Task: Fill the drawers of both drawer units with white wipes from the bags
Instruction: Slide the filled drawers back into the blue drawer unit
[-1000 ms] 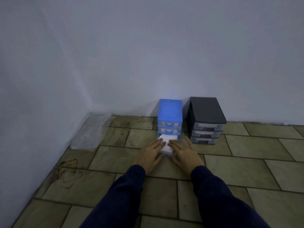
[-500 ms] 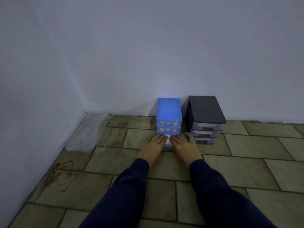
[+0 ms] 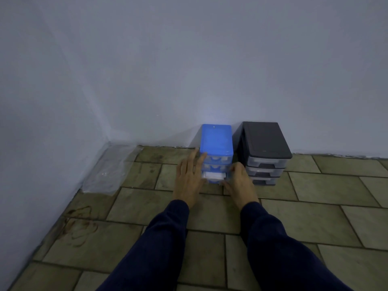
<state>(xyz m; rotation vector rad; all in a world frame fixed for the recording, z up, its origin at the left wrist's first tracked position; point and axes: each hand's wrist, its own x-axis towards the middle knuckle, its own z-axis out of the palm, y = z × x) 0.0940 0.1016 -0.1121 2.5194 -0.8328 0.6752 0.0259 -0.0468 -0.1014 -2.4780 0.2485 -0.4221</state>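
Fingers of the left hand (image 3: pixel 189 177) lie straight against the blue drawer unit (image 3: pixel 216 153); the right hand (image 3: pixel 241 181) is loosely curled beside it. White wipes (image 3: pixel 214 175) fill its almost closed bottom drawer. Probably little remains, though the black unit (image 3: pixel 265 152) looks unclear

No legible text, labels, brands, numbers or signs anywhere.

The blue unit (image 3: pixel 216 143) stands left of the black unit (image 3: pixel 265 143), both seemingly against the wall (image 3: pixel 210 59).

Both hands (image 3: pixel 190 181) (image 3: pixel 241 183) flank the blue drawer unit (image 3: pixel 216 143).
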